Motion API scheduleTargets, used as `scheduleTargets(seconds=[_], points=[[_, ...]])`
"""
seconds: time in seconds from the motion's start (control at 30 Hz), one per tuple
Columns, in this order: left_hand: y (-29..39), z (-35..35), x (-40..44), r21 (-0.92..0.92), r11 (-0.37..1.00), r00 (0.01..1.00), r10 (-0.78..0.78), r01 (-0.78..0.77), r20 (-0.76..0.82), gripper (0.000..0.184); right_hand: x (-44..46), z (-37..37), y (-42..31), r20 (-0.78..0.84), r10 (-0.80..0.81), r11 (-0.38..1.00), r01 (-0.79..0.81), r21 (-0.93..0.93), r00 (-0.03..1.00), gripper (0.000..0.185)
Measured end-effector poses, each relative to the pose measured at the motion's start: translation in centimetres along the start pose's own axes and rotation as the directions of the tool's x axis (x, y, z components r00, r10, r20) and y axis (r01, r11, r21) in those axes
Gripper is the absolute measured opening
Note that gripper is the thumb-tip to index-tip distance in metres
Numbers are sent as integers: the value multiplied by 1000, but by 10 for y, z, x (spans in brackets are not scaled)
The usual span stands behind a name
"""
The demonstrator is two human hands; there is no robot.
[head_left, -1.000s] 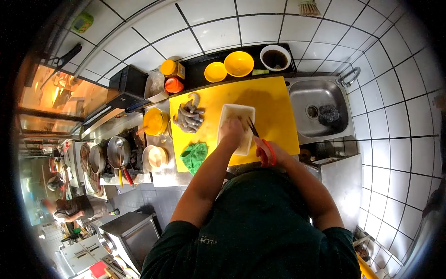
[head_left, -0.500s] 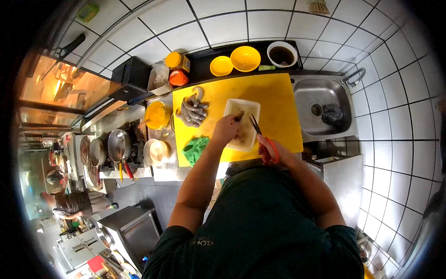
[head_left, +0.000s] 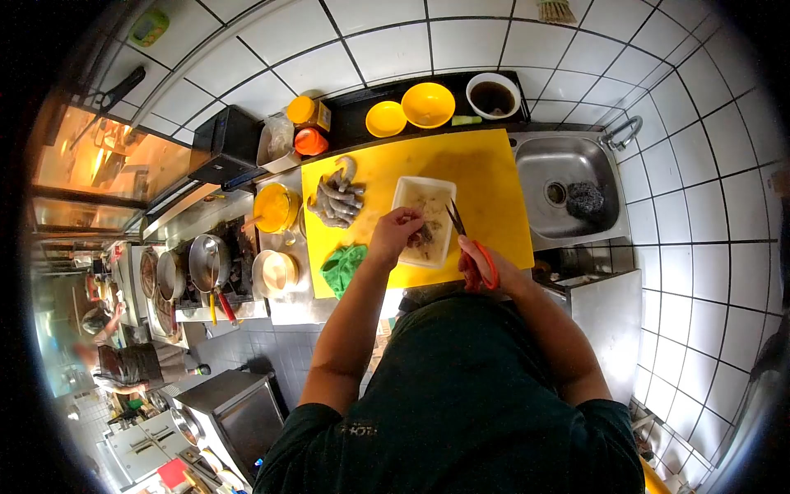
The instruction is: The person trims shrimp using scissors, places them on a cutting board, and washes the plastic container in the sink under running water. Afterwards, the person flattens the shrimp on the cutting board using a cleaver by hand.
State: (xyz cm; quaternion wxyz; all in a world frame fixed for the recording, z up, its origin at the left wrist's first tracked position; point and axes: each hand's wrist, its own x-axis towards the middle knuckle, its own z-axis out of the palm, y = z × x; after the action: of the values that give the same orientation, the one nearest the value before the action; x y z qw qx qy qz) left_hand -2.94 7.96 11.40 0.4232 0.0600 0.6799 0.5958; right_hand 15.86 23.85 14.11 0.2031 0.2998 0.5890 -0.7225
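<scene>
Over the white tray, my left hand is closed, fingertips pinched together; whatever they grip is too small to make out. Dark, shrimp-like scraps lie right beside those fingers, in the tray. My right hand is wrapped round the red handles of a pair of scissors. The dark blades point up and away, along the tray's right rim, slightly parted. A pile of grey shrimp rests on the yellow cutting board, left of the tray. Near my left forearm lies a green cloth.
The sink on the right holds a dark scrubber. Yellow bowls and a white bowl of dark liquid line the back ledge. Pans stand on the stove at left. Another person is far left.
My left hand has shifted slightly left and its fingers have curled. The dark piece at its fingertips before is no longer seen there. The scissors have barely moved.
</scene>
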Motion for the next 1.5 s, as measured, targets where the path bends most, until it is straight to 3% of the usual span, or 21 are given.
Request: scheduleTargets(seconds=[0.17, 0.37, 0.67, 0.87, 0.97, 1.17, 1.27, 1.47, 1.5], points=[[6, -1, -7, 58, 998, 999, 29, -26, -43, 40, 2, 1, -2, 2, 1, 999, -1, -45, 1000, 70], [10, -5, -5, -17, 1000, 1000, -9, 9, -9, 34, -10, 5, -18, 13, -22, 997, 23, -76, 1000, 73], [10, 4, -4, -412, 910, 989, -9, -54, -150, 27, 0, 10, -5, 19, 80, 995, -79, -66, 997, 74], [-2, 16, -10, -539, 842, 991, -47, -27, -124, 25, 14, 18, -4, 25, 85, 985, -81, -150, 996, 74], [-10, 20, -9, -541, 841, 994, -55, -6, -96, 25, 21, 21, -6, 25, 141, 979, -135, -155, 990, 73], [-14, 25, -12, -545, 838, 988, -66, -20, -138, 25, 30, 21, 2, -2, 101, 978, -100, -183, 995, 72], [-8, 27, -15, -560, 828, 982, -81, -29, -171, 25, 30, 18, 7, 16, -10, 967, 14, -256, 1000, 72], [-18, 15, -7, -519, 855, 984, -80, -15, -161, 24, 28, 17, 1, -23, 68, 950, -71, -303, 997, 69], [-17, 15, -7, -518, 855, 983, -70, -29, -171, 24, 24, 17, -2, -11, 86, 966, -86, -243, 996, 69]])
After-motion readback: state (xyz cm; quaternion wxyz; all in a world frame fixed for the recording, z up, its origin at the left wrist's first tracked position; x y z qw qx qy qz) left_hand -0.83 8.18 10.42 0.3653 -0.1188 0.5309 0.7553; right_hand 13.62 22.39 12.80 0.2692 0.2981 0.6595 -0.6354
